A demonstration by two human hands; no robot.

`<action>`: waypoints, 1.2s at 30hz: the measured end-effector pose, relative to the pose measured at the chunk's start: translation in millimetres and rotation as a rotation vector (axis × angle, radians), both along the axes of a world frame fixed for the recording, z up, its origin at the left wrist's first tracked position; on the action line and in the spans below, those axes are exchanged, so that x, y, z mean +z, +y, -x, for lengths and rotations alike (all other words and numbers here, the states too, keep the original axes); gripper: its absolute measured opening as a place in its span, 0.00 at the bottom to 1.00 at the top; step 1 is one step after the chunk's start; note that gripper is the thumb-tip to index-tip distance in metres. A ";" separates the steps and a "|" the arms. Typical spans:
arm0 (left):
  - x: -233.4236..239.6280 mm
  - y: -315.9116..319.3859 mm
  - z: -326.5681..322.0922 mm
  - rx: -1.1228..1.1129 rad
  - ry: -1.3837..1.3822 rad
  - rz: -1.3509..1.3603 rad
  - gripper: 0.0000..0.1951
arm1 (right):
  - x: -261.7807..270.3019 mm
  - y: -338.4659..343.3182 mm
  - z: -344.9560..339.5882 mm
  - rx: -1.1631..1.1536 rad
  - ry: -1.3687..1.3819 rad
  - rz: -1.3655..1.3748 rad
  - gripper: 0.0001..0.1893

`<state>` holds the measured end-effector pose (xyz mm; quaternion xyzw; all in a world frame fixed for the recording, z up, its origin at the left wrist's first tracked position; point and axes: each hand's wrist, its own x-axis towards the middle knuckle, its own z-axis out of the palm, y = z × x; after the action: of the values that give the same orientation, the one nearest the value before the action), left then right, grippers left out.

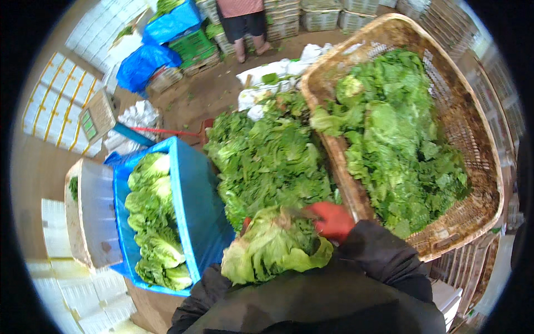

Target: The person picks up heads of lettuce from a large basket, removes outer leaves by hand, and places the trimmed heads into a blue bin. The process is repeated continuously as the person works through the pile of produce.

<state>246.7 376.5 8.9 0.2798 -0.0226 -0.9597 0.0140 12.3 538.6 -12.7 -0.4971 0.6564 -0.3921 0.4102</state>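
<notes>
A large leafy lettuce head (271, 250) with browned outer leaves is held up close against my dark apron. My left hand (246, 224), in a red glove, supports it from the far left side; only a sliver of glove shows, the rest hidden by leaves. At the head's right side is my right hand (333, 221), red-gloved and closed. A thin blurred shape, apparently a knife blade (301, 213), extends from it over the top of the lettuce. Beyond my hands lies a heap of loose green leaves (275, 163).
A brown-stained plastic basket (471, 112) of leaves stands at right. Lettuce heads (156, 225) line a blue-lined box (181, 208) at left, beside a foam box (98, 213). A scale (98, 117), a red-handled tool (167, 131) and a standing person (242, 21) are farther off.
</notes>
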 end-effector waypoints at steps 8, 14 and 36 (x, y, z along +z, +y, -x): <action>-38.7 -10.2 -17.4 0.046 0.414 -0.660 0.34 | -14.9 -28.6 37.4 -0.120 -0.133 -0.261 0.20; 27.4 -50.2 24.1 -0.141 -0.016 0.872 0.28 | -28.4 -30.3 14.6 -0.345 -0.802 -0.337 0.35; -6.9 -92.7 28.2 0.137 -0.032 0.450 0.30 | 40.4 -61.8 55.7 -0.398 -1.013 0.213 0.35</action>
<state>218.6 283.8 2.0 0.2858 -0.2173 -0.9226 0.1410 -43.4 476.8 27.7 -0.1515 0.4151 -0.7162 0.5402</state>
